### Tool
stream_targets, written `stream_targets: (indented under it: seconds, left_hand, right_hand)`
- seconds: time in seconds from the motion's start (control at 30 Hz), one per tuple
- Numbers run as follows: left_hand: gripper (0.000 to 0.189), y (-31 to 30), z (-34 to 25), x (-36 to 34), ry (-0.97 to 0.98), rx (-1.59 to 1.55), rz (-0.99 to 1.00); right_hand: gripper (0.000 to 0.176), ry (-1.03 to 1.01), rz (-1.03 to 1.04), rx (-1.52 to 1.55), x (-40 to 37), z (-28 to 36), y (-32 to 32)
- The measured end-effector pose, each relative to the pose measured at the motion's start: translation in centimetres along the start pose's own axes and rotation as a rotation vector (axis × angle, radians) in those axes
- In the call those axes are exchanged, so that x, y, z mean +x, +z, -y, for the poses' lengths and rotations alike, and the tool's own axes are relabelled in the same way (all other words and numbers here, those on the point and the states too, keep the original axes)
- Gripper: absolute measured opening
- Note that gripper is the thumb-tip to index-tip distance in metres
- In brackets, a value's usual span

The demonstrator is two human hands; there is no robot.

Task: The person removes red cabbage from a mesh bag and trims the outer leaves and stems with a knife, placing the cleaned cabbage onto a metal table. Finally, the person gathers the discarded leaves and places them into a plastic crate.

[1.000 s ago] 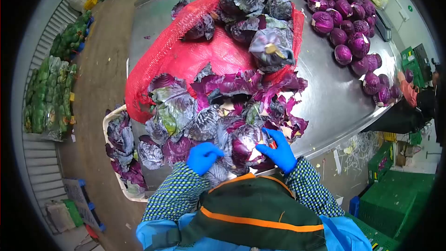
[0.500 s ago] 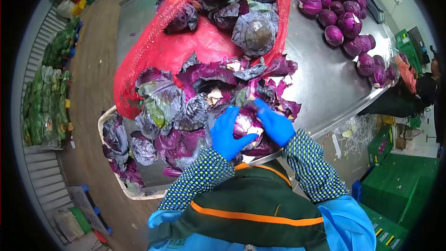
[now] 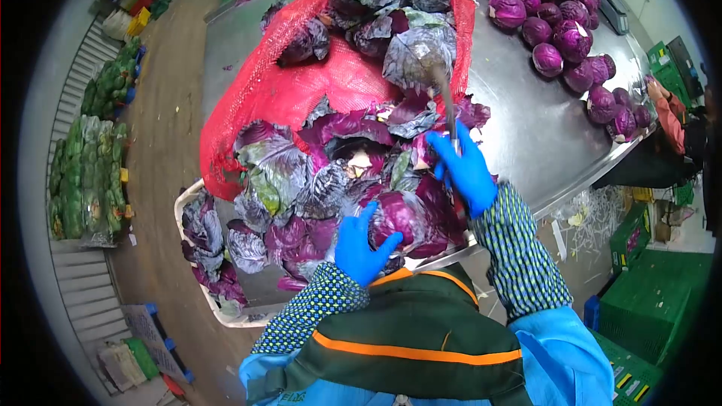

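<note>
My left hand (image 3: 362,246), in a blue glove, curves round the left side of a red cabbage (image 3: 401,219) near the table's front edge. A knife (image 3: 449,109) is gripped in my right hand (image 3: 465,169), its blurred blade pointing away from me above the leaves. Loose purple outer leaves (image 3: 301,237) lie heaped to the left of the cabbage and beyond it. Farther back, untrimmed cabbages with dark outer leaves (image 3: 417,56) rest on an open red mesh sack (image 3: 248,109).
Trimmed, shiny red cabbages (image 3: 571,41) fill the right side of the metal table (image 3: 511,135). A pale tub (image 3: 226,322) with leaves stands at its front left. Green crates (image 3: 654,293) are stacked at right. Part of another person (image 3: 665,113) shows at the far right.
My right hand has come off the cabbage, moved up and right, and now shows a knife. My left hand stays on the cabbage, which shows a smoother purple side. The view has shifted slightly.
</note>
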State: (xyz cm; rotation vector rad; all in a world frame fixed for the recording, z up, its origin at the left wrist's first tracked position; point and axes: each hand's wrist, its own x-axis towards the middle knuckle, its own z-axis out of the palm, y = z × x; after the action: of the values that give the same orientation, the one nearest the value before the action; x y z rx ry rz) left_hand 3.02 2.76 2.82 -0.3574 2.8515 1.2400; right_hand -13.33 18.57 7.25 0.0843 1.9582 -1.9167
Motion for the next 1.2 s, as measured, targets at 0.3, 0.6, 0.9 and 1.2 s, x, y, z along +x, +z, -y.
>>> stream_targets:
  seconds: [0.3,0.6,0.9,1.2]
  left_hand:
    - [0.066,-2.0,1.2,4.5,0.157,0.107,0.045]
    - [0.041,-5.6,9.0,1.4,0.02,0.275,-0.509]
    - [0.103,0.0,2.2,2.1,-0.085,-0.066,-0.043]
    - [0.104,0.0,5.0,2.5,-0.235,-0.723,-0.108]
  right_hand:
    - [0.034,0.384,0.039,0.134,-6.3,-6.4,0.5]
    - [0.051,-0.072,0.163,-0.192,-5.3,-11.5,2.6]
    - [0.048,0.021,-0.032,-0.168,-6.6,-9.5,0.7]
    - [0.042,0.281,0.087,-0.57,-4.3,-10.7,-1.0]
